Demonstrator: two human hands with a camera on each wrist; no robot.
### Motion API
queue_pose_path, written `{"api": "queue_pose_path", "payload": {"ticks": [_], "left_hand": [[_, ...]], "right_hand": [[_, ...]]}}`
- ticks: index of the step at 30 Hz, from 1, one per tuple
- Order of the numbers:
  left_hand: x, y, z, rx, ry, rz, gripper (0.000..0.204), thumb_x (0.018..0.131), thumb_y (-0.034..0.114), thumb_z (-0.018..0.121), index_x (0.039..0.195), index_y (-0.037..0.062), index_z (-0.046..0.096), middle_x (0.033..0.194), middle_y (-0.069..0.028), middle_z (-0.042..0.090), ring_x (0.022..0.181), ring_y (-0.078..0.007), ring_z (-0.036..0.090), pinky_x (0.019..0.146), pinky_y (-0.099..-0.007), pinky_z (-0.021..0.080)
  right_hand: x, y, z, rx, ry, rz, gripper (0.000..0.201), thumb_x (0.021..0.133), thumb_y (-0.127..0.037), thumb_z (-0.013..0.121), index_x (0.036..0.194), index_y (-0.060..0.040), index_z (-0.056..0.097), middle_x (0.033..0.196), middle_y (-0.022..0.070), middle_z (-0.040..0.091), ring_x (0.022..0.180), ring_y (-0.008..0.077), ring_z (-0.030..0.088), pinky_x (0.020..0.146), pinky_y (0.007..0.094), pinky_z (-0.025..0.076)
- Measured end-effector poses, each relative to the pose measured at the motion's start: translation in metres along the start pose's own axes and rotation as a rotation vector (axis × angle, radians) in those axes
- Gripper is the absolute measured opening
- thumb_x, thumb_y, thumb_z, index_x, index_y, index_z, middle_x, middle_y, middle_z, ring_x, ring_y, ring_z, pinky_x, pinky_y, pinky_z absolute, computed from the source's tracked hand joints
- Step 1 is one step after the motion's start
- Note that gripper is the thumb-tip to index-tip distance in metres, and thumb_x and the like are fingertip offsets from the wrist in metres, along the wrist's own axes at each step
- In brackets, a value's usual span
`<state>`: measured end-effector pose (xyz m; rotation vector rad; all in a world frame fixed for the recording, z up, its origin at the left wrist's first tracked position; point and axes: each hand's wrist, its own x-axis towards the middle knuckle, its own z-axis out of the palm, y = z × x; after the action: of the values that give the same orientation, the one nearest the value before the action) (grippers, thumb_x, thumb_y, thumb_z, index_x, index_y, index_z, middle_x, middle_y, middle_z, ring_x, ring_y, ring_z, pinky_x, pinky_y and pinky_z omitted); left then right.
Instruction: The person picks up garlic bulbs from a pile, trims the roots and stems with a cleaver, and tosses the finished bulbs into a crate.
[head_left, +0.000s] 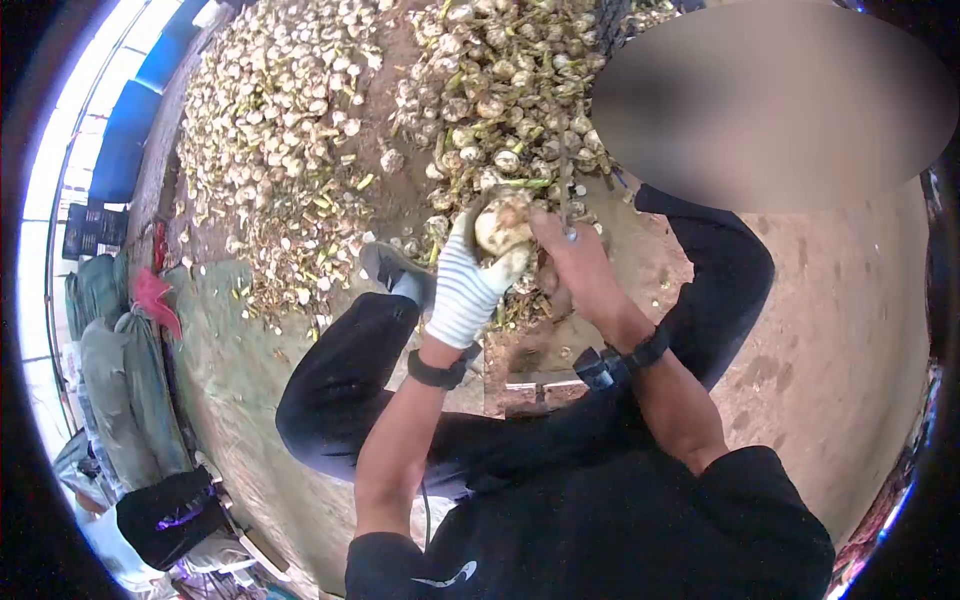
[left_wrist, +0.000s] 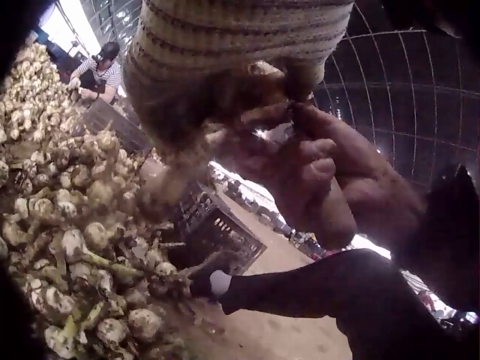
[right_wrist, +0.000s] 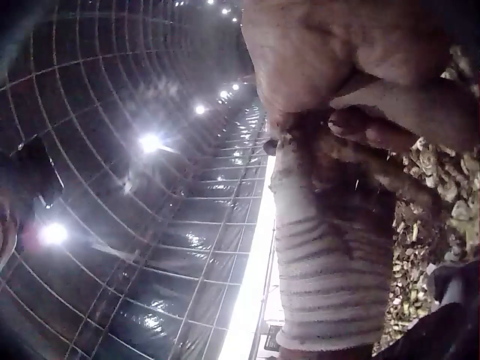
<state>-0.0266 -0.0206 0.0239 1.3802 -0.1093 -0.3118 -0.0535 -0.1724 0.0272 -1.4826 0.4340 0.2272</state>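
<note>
My left hand [head_left: 472, 285], in a white striped glove [right_wrist: 330, 277] soiled at the fingers, holds a pale garlic bulb [head_left: 503, 226] with brown dirt on it. The fingers wrap its left side and the thumb lies below it. My bare right hand [head_left: 582, 268] is close against the bulb's right side, its fingers curled round a knife. The narrow knife blade [head_left: 563, 180] points away from me, and its handle is mostly hidden in the fist. In both wrist views the two hands [left_wrist: 352, 169] meet, with the bulb largely hidden between them.
Heaps of garlic bulbs [head_left: 490, 80] with cut stems spread ahead and left [head_left: 270, 110]. Another person, partly blurred, sits at the right with a bent dark-trousered leg [head_left: 715, 280]. Dark crates [left_wrist: 217, 232] stand beside the heap. Filled sacks [head_left: 125, 390] line the left edge.
</note>
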Motion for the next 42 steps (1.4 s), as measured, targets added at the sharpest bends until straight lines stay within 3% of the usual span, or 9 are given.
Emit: {"api": "queue_pose_path", "payload": {"ticks": [8,9,11,18,26,34,37,39,42], "left_hand": [[-0.023,-0.006,-0.005,-0.246,-0.033,0.067,0.061,0.078,0.017,0.074,0.127,-0.0022,0.043,0.112,-0.0102,0.058,0.099,-0.0157,0.059,0.089,-0.0282,0.049],[-0.026,-0.015,-0.009,-0.09,-0.04,-0.191,0.058,0.081,0.021,0.071,0.126,-0.0026,0.044,0.113,-0.0097,0.059,0.099,-0.0163,0.06,0.084,-0.0274,0.049],[-0.03,-0.053,-0.018,0.112,-0.079,0.022,0.053,0.08,0.029,0.072,0.119,-0.0017,0.051,0.107,-0.0084,0.063,0.095,-0.0168,0.061,0.08,-0.0279,0.049],[-0.032,-0.015,-0.007,0.314,-0.241,-0.053,0.049,0.074,0.024,0.078,0.112,0.0011,0.057,0.103,-0.0078,0.066,0.093,-0.0167,0.063,0.078,-0.0308,0.051],[-0.044,-0.041,-0.028,0.253,-0.288,-0.112,0.083,0.077,0.019,0.074,0.141,0.0014,0.025,0.108,-0.005,0.064,0.095,-0.015,0.062,0.088,-0.0304,0.048],[-0.041,-0.019,-0.018,0.091,-0.261,-0.142,0.074,0.078,0.016,0.072,0.138,0.0023,0.03,0.108,-0.0064,0.063,0.09,-0.0151,0.063,0.085,-0.0302,0.051],[-0.036,-0.006,-0.009,0.183,-0.248,-0.111,0.059,0.076,0.016,0.072,0.126,0.0023,0.045,0.101,-0.0056,0.066,0.088,-0.0151,0.063,0.082,-0.0293,0.051],[-0.033,0.002,-0.003,0.734,-0.251,0.018,0.061,0.065,0.017,0.082,0.114,-0.0005,0.05,0.093,-0.0062,0.066,0.083,-0.0132,0.063,0.073,-0.0279,0.052],[-0.041,-0.022,-0.004,0.593,-0.207,-0.089,0.054,0.063,0.019,0.083,0.106,-0.0002,0.055,0.09,-0.007,0.067,0.081,-0.0127,0.063,0.072,-0.0274,0.052]], "right_hand": [[-0.041,0.011,-0.047,-0.676,0.05,-0.352,0.03,0.076,-0.027,0.064,0.08,0.0029,0.064,0.064,0.0184,0.059,0.056,0.0294,0.058,0.055,0.0368,0.045],[-0.046,0.011,-0.046,-0.68,0.05,-0.343,0.03,0.076,-0.027,0.064,0.08,0.0029,0.064,0.064,0.0184,0.059,0.056,0.0294,0.058,0.055,0.0368,0.045],[-0.049,0.005,-0.041,-0.799,-0.114,-0.267,0.028,0.071,-0.023,0.065,0.084,0.002,0.066,0.07,0.0243,0.06,0.065,0.0393,0.06,0.061,0.0418,0.047],[-0.05,0.01,-0.044,-0.813,-0.192,-0.293,0.034,0.07,-0.031,0.065,0.076,0.0023,0.066,0.072,0.0265,0.061,0.07,0.0399,0.063,0.067,0.0443,0.05],[-0.054,0.003,-0.035,-0.918,-0.287,-0.252,0.038,0.07,-0.033,0.065,0.076,0.0047,0.066,0.074,0.0259,0.063,0.074,0.0405,0.063,0.074,0.0449,0.051],[-0.055,-0.003,-0.031,-0.926,-0.3,-0.216,0.037,0.069,-0.032,0.065,0.078,0.0042,0.067,0.073,0.0261,0.063,0.073,0.0406,0.064,0.075,0.0443,0.052],[-0.053,-0.002,-0.033,-0.798,-0.308,-0.164,0.034,0.07,-0.031,0.065,0.08,0.0015,0.068,0.071,0.0265,0.062,0.071,0.0411,0.063,0.072,0.0435,0.052],[-0.051,0.009,-0.035,-0.657,-0.315,-0.136,0.033,0.07,-0.03,0.065,0.081,0.0,0.069,0.07,0.0267,0.062,0.069,0.0415,0.063,0.07,0.0429,0.052],[-0.043,0.036,-0.044,-0.714,-0.33,-0.06,0.032,0.07,-0.029,0.064,0.085,-0.0019,0.069,0.067,0.0263,0.061,0.065,0.0388,0.063,0.065,0.0413,0.05]]}}
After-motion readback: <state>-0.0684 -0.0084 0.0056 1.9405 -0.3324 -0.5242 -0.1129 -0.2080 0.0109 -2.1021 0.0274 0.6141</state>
